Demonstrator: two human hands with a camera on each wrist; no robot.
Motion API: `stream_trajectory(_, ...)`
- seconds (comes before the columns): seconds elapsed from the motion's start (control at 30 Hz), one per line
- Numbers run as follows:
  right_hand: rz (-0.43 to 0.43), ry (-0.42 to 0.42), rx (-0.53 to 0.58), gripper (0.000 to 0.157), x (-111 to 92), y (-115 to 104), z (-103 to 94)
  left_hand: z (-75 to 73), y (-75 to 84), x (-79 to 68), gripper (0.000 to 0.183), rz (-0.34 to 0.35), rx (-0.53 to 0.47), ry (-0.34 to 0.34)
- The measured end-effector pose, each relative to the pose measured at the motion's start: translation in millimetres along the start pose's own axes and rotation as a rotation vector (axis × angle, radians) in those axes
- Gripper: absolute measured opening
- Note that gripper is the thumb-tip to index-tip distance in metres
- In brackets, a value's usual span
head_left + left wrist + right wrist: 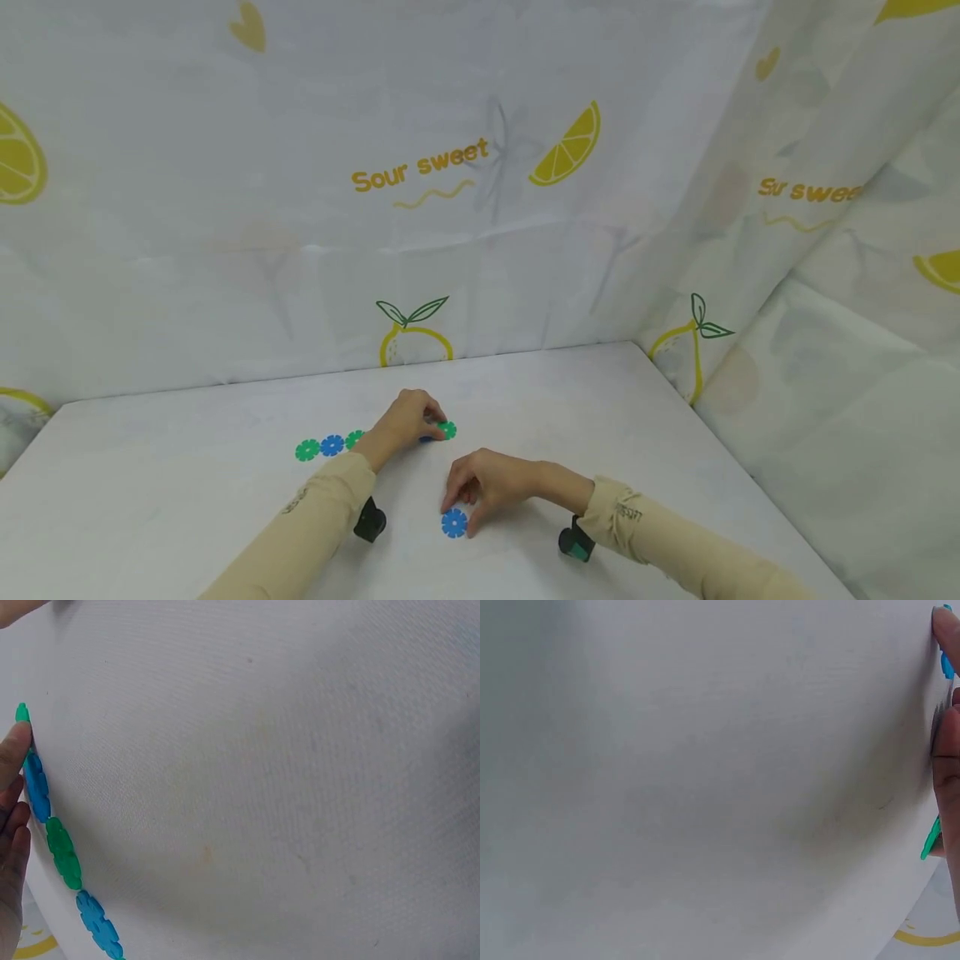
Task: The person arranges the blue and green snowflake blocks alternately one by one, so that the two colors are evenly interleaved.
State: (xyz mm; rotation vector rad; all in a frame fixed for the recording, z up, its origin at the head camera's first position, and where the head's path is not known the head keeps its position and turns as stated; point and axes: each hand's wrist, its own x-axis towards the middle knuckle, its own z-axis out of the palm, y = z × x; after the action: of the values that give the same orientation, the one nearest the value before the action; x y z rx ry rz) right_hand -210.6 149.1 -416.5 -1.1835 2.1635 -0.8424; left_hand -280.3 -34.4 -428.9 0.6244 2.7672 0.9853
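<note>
A row of notched plastic snowflake discs, alternating green and blue, lies across the white table, its left end at a green disc (307, 450). At the row's right end my left hand (406, 419) pinches a green snowflake disc (448, 430) between thumb and fingers; the hand hides part of the row. In the left wrist view the discs touch edge to edge, among them a green disc (64, 853) and a blue disc (99, 924). Nearer the front, my right hand (497, 483) holds a separate blue snowflake disc (453, 523) by its edges, thumb and forefinger on either side.
The white tabletop (187, 517) meets a hanging white cloth (225, 317) printed with lemons at the back and right. Black camera mounts sit under the left wrist (370, 522) and the right wrist (577, 542).
</note>
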Motion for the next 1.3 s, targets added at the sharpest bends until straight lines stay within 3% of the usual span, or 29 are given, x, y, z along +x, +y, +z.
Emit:
stream_trajectory(0.23,-0.015,0.028,-0.026,0.024,-2.2,2.5,0.5,-0.6,2.4,1.0,0.015,-0.019,-0.006,-0.009)
stream_trajectory(0.63,0.003,0.17,0.163,0.023,-18.2,10.5,3.7,-2.9,5.0,1.1,0.015,-0.005,-0.008,-0.005)
stream_trajectory(0.93,-0.007,0.254,0.149,0.024,-32.8,22.4,-3.9,-2.0,3.2,-0.3,0.014,0.001,-0.013,-0.005)
stream_trajectory(1.3,0.023,0.312,0.147,0.024,-48.2,39.1,-17.5,-2.7,5.5,0.5,0.013,-0.045,-0.008,-0.034)
